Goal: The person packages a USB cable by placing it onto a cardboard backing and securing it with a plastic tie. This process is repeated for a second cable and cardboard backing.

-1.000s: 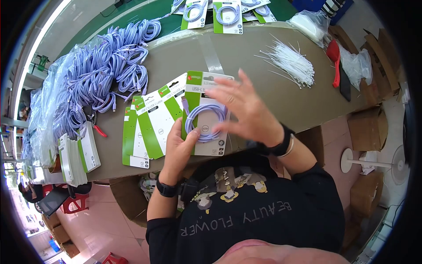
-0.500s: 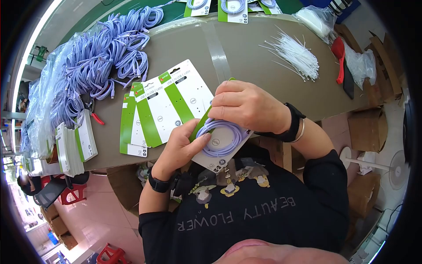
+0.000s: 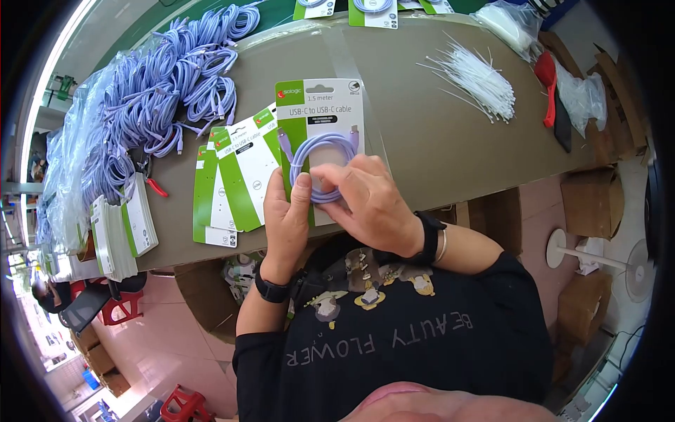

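A coiled purple USB-C cable (image 3: 324,141) lies against a green and white packaging card (image 3: 341,98), its two plugs pointing up. My left hand (image 3: 288,219) grips the card at its lower left, thumb on the coil's edge. With fingers curled, my right hand (image 3: 371,204) presses on the lower right of the coil; its fingertips partly cover the loops. Under and left of the held card, more printed cards (image 3: 242,176) lie fanned out on the table.
A large heap of purple cables (image 3: 162,91) covers the table's left side. White cable ties (image 3: 478,81) lie at the right, near a red-handled tool (image 3: 545,81). Red-handled cutters (image 3: 156,187) sit by stacked cards (image 3: 112,235). Carded cables (image 3: 373,10) lie along the far edge.
The card with the cable has moved up and turned upright, its printed front now facing me. My right hand has shifted down from the card's top to the coil's lower right.
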The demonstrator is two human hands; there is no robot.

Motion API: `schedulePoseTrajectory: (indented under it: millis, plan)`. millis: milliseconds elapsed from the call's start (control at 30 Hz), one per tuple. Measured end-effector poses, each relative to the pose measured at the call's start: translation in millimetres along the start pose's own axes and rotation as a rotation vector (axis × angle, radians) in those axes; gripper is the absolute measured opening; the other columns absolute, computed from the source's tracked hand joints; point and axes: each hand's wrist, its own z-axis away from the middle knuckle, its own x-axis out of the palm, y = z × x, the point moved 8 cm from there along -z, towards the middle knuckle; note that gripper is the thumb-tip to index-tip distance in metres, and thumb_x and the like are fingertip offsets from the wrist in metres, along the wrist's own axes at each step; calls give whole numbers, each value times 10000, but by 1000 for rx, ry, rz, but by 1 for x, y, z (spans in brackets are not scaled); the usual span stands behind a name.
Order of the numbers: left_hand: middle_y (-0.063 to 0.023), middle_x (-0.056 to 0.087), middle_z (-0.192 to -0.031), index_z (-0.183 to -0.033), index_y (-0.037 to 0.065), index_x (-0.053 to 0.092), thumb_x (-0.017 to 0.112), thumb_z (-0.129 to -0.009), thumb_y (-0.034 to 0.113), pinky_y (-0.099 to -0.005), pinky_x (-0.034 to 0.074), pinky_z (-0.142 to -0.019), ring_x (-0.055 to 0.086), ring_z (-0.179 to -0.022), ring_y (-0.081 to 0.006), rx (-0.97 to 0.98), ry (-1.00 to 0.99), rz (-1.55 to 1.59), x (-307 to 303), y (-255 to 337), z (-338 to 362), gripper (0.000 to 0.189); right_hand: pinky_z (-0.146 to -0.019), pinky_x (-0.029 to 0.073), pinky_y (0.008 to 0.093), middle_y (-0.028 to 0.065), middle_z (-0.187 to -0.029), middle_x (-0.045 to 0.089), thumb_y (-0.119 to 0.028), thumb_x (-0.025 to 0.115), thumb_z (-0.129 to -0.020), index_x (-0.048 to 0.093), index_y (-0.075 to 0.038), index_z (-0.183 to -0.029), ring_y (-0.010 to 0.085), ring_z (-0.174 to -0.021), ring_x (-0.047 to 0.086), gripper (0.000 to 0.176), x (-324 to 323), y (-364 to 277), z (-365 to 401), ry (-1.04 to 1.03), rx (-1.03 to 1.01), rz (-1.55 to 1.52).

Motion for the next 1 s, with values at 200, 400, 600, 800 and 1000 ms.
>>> schedulePoseTrajectory:
  millis: [200, 400, 600, 800, 1000]
  plan:
    - [-38, 576, -1028, -1172, -1, 497, 488, -1001, 221, -217, 428, -774, 519, -896, -82, 61, 60, 19, -5, -6, 4, 280, -776, 428, 362, 16, -836, 644, -61, 782, -672, 590, -88, -1107, 223, -810, 578, 476, 4, 1, -1, -40, -90, -36]
    - [-66, 578, -1002, -1122, -24, 534, 586, -950, 249, -257, 432, -806, 507, -913, -113, -9, 63, 46, -11, -5, 0, 327, -816, 435, 358, 35, -920, 652, -74, 787, -665, 590, -87, -1128, 235, -863, 583, 503, -6, 10, -3, -58, -120, -111]
    - [-114, 591, -1036, -1139, -23, 537, 672, -878, 250, -304, 443, -858, 543, -969, -170, -278, -254, -321, -16, -14, -26, 401, -847, 446, 363, 83, -1030, 635, -125, 773, -694, 624, -89, -1075, 263, -947, 587, 411, -20, 31, -6, -168, -62, 16]
    - [-199, 545, -1168, -1214, -9, 509, 756, -743, 195, -433, 411, -944, 518, -1096, -321, 408, -143, -1067, -1, 37, -14, 570, -860, 467, 360, 80, -1067, 625, -115, 688, -754, 641, -83, -1021, 251, -984, 587, 273, -8, 43, -9, -446, -194, 158]
    - [-200, 482, -1285, -1288, -5, 463, 782, -695, 193, -469, 363, -1016, 473, -1182, -347, 313, -139, -967, 15, 9, 8, 703, -826, 498, 337, 42, -1086, 604, -77, 617, -755, 644, -72, -971, 209, -970, 585, 217, 16, 38, -17, -596, -516, 272]
